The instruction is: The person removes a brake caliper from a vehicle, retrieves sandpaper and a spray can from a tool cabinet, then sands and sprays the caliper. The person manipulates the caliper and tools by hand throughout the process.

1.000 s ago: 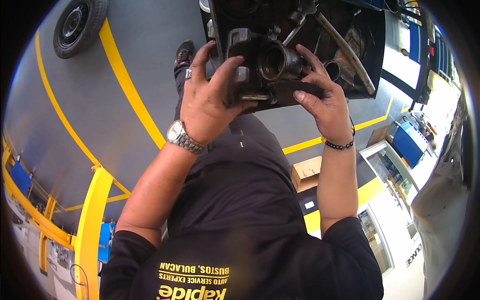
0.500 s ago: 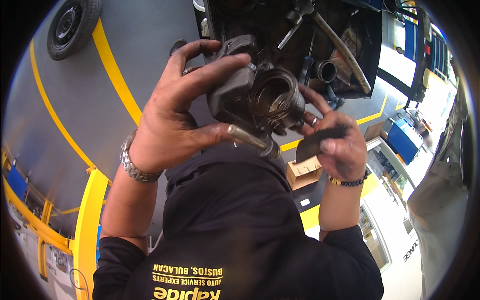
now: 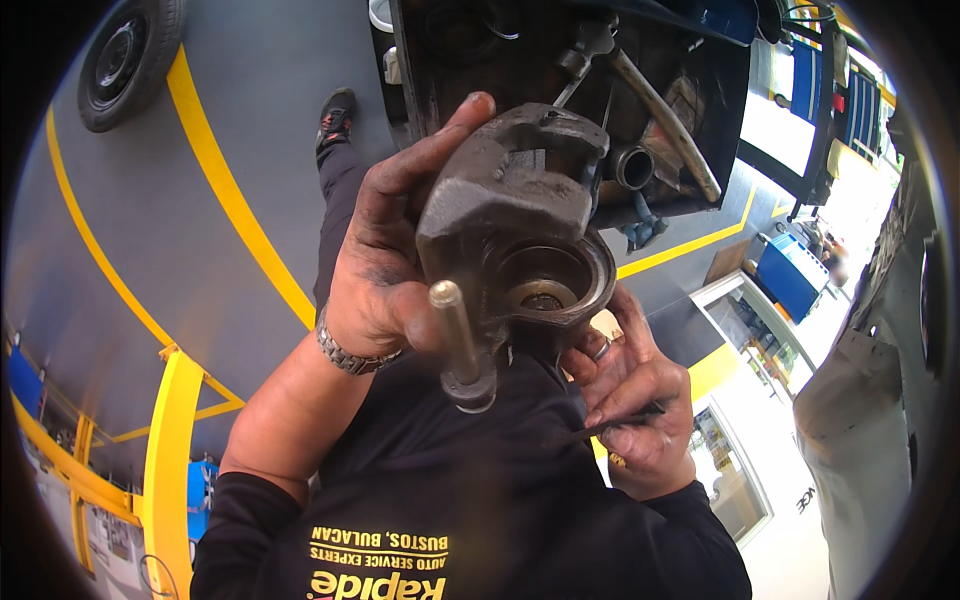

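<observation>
A dark, greasy brake caliper (image 3: 480,205) is held up in front of my chest, its round piston bore (image 3: 542,290) facing up toward me. A bare metal guide pin (image 3: 455,330) sticks out from its near left side. My left hand (image 3: 385,275) grips the caliper's left side, fingers behind it and thumb near the pin. Below the bore on the right, my right hand (image 3: 640,395) pinches a thin dark flexible sheet (image 3: 607,427), seen nearly edge-on. Its upper fingers reach the caliper's lower right side; whether they touch is hard to tell.
Beyond the caliper stands a black tray (image 3: 735,110) holding a long-handled tool (image 3: 665,125) and a hollow metal cylinder (image 3: 633,168). A wheel (image 3: 125,60) lies far left. A yellow post (image 3: 170,440) rises at left, a worn pale panel (image 3: 850,430) at right.
The caliper has turned and come nearer my body, its bore now tipped upward and its pin lower. My right hand has moved down and left; its dark sheet now shows edge-on.
</observation>
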Tool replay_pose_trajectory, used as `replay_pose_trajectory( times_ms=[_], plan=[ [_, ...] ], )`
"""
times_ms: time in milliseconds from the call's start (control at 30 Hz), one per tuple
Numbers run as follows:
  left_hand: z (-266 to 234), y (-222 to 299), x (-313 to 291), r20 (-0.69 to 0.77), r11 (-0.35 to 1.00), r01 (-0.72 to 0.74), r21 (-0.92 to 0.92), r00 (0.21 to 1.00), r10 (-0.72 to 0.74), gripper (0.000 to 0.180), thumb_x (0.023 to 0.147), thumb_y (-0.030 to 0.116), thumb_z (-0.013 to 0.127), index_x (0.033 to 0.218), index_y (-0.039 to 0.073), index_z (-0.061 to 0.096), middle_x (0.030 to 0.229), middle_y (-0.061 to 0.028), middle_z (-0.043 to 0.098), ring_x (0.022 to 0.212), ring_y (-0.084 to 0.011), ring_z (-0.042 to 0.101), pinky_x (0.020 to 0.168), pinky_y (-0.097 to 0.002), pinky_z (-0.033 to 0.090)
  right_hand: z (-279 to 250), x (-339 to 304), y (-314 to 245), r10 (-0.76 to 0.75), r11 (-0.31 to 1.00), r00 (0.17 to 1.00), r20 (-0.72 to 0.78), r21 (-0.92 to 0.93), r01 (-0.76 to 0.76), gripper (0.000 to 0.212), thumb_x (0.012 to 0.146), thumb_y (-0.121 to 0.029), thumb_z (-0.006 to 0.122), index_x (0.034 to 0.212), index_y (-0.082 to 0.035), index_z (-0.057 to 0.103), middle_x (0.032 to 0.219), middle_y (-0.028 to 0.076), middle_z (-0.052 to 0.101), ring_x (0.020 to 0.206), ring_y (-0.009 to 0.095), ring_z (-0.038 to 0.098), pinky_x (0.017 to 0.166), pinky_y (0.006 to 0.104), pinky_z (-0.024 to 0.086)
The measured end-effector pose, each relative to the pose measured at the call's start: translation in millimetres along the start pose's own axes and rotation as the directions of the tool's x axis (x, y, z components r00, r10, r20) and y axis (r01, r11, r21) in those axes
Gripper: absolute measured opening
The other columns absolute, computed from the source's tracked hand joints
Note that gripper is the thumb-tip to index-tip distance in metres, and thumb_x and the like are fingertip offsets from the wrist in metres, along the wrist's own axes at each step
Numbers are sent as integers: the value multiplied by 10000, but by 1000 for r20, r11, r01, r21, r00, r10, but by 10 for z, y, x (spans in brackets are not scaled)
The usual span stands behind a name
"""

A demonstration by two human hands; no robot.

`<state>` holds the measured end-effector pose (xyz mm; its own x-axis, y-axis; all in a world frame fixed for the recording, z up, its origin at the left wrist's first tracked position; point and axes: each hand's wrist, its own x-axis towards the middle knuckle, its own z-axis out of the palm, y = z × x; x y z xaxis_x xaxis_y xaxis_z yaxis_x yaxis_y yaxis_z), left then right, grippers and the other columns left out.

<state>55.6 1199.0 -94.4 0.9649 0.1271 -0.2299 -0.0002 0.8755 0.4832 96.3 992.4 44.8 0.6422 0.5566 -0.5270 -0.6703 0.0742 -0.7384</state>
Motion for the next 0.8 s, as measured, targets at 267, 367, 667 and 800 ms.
replay_pose_trajectory(
  times_ms=[267, 367, 667, 800],
  plan=[
    [203, 85, 66, -104, 995, 77, -56, 991, -83, 1120, 725, 599, 901, 1580, 117, 361, 1675, -180, 290, 1493, -322, 406, 1229, -500, 369, 87, -1, -112, -60, 998, 998, 6, -22, 61, 141, 840, 1, 715, 968, -25, 767, 1652, 312, 123, 1516, 546, 306, 1189, 603, 343],
    [242, 194, 66, -133, 991, 133, -3, 982, -132, 1082, 717, 645, 885, 1540, 130, 407, 1635, -150, 358, 1455, -302, 449, 1212, -489, 396, 190, 60, -46, -148, 989, 989, -4, 22, 148, 144, 854, 10, 711, 985, -25, 760, 1650, 298, 118, 1521, 547, 292, 1202, 606, 329],
    [191, 483, 351, 148, 972, 100, -212, 987, -69, 1110, 721, 756, 759, 1516, 72, 396, 1546, -162, 469, 1374, -306, 527, 1161, -494, 451, 630, 131, -89, -163, 930, 981, -104, 314, 188, 82, 900, -71, 764, 964, -113, 735, 1675, 157, 168, 1547, 435, 301, 1256, 539, 314],
    [311, 787, 498, 259, 977, 169, -130, 957, -131, 1158, 736, 708, 791, 1554, 20, 346, 1570, -202, 440, 1382, -324, 527, 1152, -503, 460, 883, 173, -247, -321, 895, 945, -60, 309, 323, 126, 927, 12, 679, 1032, -56, 696, 1665, 223, 125, 1553, 427, 301, 1248, 524, 304]
  ],
)
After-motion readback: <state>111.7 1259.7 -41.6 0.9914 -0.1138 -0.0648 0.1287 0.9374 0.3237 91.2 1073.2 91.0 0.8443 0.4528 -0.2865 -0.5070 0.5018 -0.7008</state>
